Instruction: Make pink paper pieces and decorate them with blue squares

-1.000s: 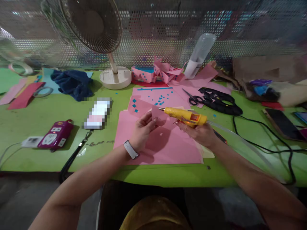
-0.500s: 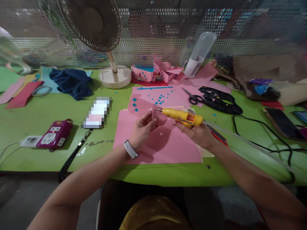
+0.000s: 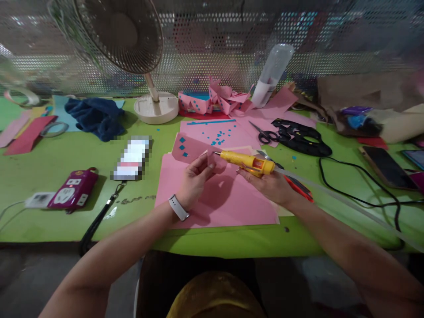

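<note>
Over the green table (image 3: 33, 165), above the large pink sheet (image 3: 245, 207), the dotted pink card (image 3: 195, 147) is pinched by the left hand (image 3: 194, 180) and the glue gun (image 3: 241, 159) gripped by the right hand (image 3: 269, 187), its nozzle (image 3: 217, 153) best kept steady, clear of the fingertips (image 3: 211, 166).

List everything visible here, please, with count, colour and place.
glue gun: one, yellow, in right hand
paper piece: one, pink, in left hand
large sheet: one, pink, under hands
small bits: many, blue, on farther sheet
paper crafts: several, pink-blue, back middle
scissors: one, black-handled, middle right
bottle: one, clear, back right
unclear object: one, black, beside scissors
tool: one, red-black, by right hand
phones: at least two, bright left, dark right
fan: one, whitish base, back left
cloth: one, dark blue, left
tape rolls: two, pale, left
socket box: one, purple, left
loose papers: several, mixed, left
table: one, green, underneath
watch: one, white, left wrist
hands: two, bare, centre
</note>
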`<action>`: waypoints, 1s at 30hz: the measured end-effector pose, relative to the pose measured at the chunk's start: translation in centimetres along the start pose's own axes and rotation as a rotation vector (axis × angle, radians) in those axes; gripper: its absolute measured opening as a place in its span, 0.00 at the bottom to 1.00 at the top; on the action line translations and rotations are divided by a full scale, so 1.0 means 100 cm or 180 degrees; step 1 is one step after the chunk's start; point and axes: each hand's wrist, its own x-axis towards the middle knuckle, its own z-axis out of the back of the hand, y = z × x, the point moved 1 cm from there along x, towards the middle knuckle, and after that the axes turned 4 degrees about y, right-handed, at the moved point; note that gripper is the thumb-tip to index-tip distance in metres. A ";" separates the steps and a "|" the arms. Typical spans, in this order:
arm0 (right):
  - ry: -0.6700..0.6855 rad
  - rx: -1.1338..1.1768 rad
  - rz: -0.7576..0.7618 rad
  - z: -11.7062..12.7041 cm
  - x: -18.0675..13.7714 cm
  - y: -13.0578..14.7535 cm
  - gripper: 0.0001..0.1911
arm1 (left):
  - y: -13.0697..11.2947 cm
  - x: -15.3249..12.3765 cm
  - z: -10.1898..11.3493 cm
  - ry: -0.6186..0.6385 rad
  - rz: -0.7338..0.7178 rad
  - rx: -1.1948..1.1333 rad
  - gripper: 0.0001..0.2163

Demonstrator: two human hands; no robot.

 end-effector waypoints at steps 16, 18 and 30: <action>0.0085 -0.0316 -0.0161 0.007 -0.004 0.009 0.13 | -0.001 0.000 0.000 -0.0056 -0.0008 0.0109 0.18; 0.0102 -0.0339 -0.0150 0.008 -0.004 0.009 0.13 | -0.002 -0.001 -0.002 -0.0038 0.0022 0.0114 0.18; 0.0155 -0.0501 -0.0047 0.008 -0.004 0.009 0.14 | -0.004 -0.001 -0.005 -0.0011 0.0044 0.0067 0.18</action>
